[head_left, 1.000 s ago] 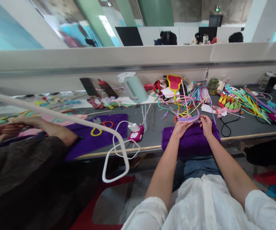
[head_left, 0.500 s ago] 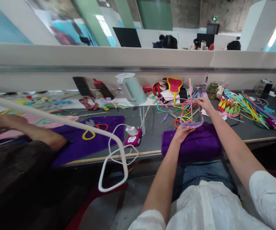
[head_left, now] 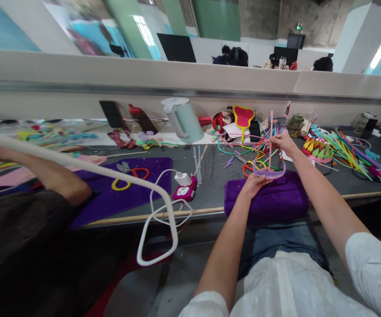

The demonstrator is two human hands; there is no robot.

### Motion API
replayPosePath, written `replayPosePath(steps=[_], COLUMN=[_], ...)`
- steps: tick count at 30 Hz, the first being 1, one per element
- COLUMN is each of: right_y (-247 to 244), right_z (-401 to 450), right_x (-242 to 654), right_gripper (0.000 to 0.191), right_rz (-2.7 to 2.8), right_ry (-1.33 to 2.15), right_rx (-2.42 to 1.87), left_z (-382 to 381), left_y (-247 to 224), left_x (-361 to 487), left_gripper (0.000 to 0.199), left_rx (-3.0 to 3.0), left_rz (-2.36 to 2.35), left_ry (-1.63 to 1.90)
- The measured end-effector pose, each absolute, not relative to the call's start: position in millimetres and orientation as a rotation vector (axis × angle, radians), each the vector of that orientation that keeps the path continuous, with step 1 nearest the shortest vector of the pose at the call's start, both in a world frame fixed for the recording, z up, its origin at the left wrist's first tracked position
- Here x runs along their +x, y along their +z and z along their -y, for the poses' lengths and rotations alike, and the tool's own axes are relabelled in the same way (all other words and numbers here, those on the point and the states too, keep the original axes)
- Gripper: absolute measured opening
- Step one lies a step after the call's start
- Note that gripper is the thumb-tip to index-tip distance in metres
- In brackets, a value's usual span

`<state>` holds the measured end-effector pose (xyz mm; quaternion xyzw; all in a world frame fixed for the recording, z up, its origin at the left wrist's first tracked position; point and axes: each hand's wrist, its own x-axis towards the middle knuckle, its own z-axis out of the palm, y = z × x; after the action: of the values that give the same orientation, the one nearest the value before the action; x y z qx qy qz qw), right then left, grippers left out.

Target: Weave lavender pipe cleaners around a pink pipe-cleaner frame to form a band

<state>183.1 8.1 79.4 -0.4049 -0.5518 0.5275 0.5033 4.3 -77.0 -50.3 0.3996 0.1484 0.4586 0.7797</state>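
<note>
My left hand [head_left: 253, 185] is closed on the near left side of a lilac pipe-cleaner ring [head_left: 278, 174], holding it just above a rolled purple cloth [head_left: 266, 200]. A pink pipe cleaner [head_left: 271, 123] stands upright from the ring. My right hand [head_left: 282, 142] pinches the pink pipe cleaner partway up, its fingertips close together. A second pink strand runs left from those fingers. Behind the ring lie loose coloured pipe cleaners [head_left: 223, 149] and orange-handled scissors [head_left: 247, 169], partly covered by the ring.
To the left, a co-worker's arm [head_left: 45, 169] reaches over a purple mat [head_left: 150, 185] with scissors [head_left: 121, 184]. A white lamp arm [head_left: 111, 174] crosses in front. A kettle [head_left: 190, 123], a magenta power socket [head_left: 185, 190] and a pipe-cleaner pile [head_left: 352, 149] stand around.
Both my hands and the lilac ring have shifted slightly right, and the pink pipe cleaner stands farther right of its earlier place. The co-worker's hand has moved up and away.
</note>
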Motion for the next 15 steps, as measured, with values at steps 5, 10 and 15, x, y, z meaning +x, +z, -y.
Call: replayPosePath(steps=[5, 10, 15], right_y=[77, 68, 55], right_z=[-16, -29, -49], right_x=[182, 177, 183], right_gripper=[0.017, 0.014, 0.016], right_rz=[1.211, 1.189, 1.087], right_ry=[1.256, 1.286, 1.050], right_rx=[-1.098, -1.169, -1.179], left_z=[80, 74, 43], left_y=[-45, -46, -44], left_x=[2, 7, 14], left_gripper=[0.049, 0.050, 0.040], left_rx=[0.733, 0.684, 0.676], left_rz=[-0.333, -0.379, -0.616], left_ry=[1.021, 0.995, 1.135])
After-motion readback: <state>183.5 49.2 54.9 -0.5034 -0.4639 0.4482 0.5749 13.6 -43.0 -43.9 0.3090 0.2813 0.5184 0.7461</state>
